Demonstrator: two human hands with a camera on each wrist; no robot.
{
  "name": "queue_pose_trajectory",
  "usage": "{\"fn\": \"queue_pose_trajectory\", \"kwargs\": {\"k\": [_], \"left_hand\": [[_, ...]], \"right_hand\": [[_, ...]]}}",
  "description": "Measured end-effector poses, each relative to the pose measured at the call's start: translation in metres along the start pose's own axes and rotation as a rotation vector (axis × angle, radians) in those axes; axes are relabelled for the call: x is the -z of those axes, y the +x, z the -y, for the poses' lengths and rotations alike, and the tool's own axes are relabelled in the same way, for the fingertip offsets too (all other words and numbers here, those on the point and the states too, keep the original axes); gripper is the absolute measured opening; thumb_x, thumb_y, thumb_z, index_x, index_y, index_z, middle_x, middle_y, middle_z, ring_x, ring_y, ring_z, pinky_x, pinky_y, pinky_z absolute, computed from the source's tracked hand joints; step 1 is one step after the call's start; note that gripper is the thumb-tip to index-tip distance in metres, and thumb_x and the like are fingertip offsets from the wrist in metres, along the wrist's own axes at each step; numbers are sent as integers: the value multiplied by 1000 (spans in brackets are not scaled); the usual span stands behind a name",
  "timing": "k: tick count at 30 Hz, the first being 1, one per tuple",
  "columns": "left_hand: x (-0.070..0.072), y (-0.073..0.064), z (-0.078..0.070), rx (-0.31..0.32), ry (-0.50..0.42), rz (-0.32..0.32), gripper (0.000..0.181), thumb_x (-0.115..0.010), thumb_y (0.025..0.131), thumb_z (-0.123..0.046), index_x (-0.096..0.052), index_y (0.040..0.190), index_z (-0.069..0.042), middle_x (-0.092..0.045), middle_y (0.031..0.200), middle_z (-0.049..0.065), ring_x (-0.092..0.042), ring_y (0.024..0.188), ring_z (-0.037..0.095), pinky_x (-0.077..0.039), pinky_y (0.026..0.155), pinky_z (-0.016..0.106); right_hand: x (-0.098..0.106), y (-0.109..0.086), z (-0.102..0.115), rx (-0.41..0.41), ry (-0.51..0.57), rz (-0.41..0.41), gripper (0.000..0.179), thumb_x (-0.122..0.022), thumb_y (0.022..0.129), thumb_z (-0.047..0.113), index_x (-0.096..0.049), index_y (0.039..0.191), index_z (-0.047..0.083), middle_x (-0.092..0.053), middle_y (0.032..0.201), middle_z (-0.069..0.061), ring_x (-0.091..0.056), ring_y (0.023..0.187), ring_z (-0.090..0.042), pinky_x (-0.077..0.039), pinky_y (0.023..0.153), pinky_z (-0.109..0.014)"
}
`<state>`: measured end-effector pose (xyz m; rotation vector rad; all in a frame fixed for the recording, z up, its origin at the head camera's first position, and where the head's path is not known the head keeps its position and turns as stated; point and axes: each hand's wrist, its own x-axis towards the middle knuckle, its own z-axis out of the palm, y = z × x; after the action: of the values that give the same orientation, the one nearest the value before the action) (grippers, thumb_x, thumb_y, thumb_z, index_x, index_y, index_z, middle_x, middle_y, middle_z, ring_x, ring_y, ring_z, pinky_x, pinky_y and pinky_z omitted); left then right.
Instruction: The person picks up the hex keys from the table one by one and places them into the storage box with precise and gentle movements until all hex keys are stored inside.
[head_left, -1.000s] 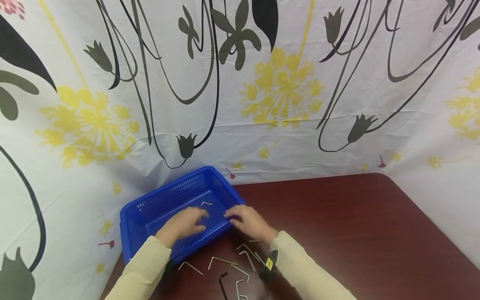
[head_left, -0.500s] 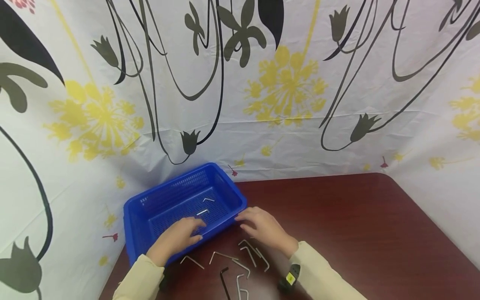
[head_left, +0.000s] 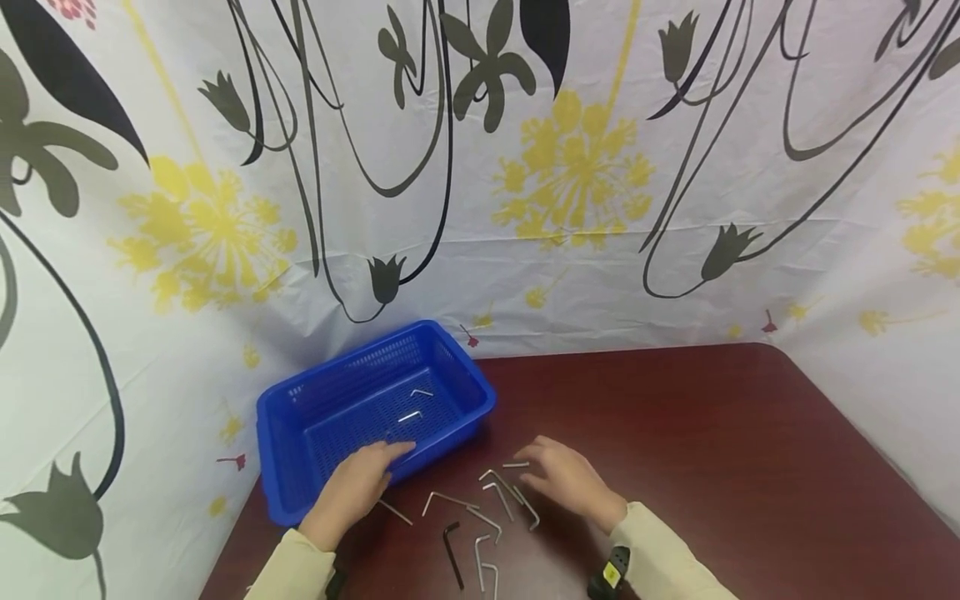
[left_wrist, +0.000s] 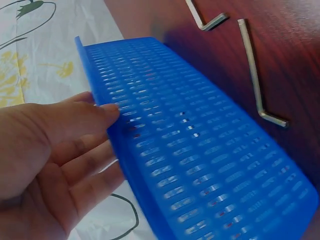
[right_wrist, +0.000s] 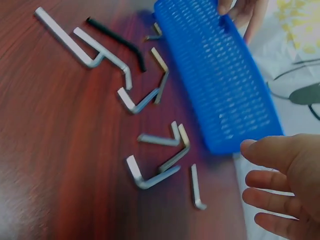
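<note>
My left hand is at the near rim of a blue plastic basket. In the left wrist view its thumb lies on the rim while the other fingers reach behind the perforated wall, pinching it. My right hand hovers over the table, relaxed and holding nothing, just right of several loose L-shaped hex keys. A short silver hex key lies closest to its fingertips. Among the others are a black hex key and a silver one. Inside the basket rest two silver hex keys, one nearer than the other.
The dark red-brown table extends to the right of the hands. A white cloth with a floral print hangs behind and at both sides, close to the basket's back edge.
My right hand has drawn away from the basket's right rim, rightward and toward me. My left hand has come back from over the basket to its near rim. A second hex key now shows inside.
</note>
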<state>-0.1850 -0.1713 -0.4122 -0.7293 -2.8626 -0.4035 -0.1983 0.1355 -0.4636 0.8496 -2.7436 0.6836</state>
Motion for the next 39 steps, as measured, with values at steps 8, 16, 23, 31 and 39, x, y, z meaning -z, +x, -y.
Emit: {"fn": "queue_pose_trajectory", "kwargs": {"k": [8,16,23,31,39], "left_hand": [[-4,-2,3,22,47,-36,50,-69,71,7,-63,117,-14,-67,100,9,-63,88,30,-50,61,41],[-9,-5,4,27,38,-52,50,-70,72,5,-63,117,-16,-67,102,8,-63,85,30,-50,60,41],[-10,-3,1,4,43,-60,50,-70,71,5,-63,115,-16,-67,96,8,-62,71,25,-47,51,36],[-4,1,1,12,57,-66,49,-70,71,4,-64,115,-16,-66,89,8,-59,66,20,-46,50,33],[-6,0,0,24,49,-48,48,-67,71,6,-64,115,-14,-67,91,9,-56,62,18,-41,45,28]], "right_hand": [[-13,-8,-15,-75,13,87,26,-73,76,19,-67,99,9,-60,93,-1,-59,82,-20,-49,67,-37],[-27,-17,-17,-119,85,141,20,-75,73,22,-68,89,12,-61,80,5,-57,74,-12,-47,61,-31],[-33,-23,-16,-140,215,186,25,-76,71,18,-66,91,7,-53,60,13,-44,50,2,-39,47,-21],[-29,-18,-14,-78,204,149,8,-72,72,2,-65,76,3,-59,59,5,-52,51,-1,-43,47,-20],[-31,-18,-12,-161,200,160,10,-64,67,-2,-63,71,7,-56,54,9,-50,48,-1,-42,47,-21]]}}
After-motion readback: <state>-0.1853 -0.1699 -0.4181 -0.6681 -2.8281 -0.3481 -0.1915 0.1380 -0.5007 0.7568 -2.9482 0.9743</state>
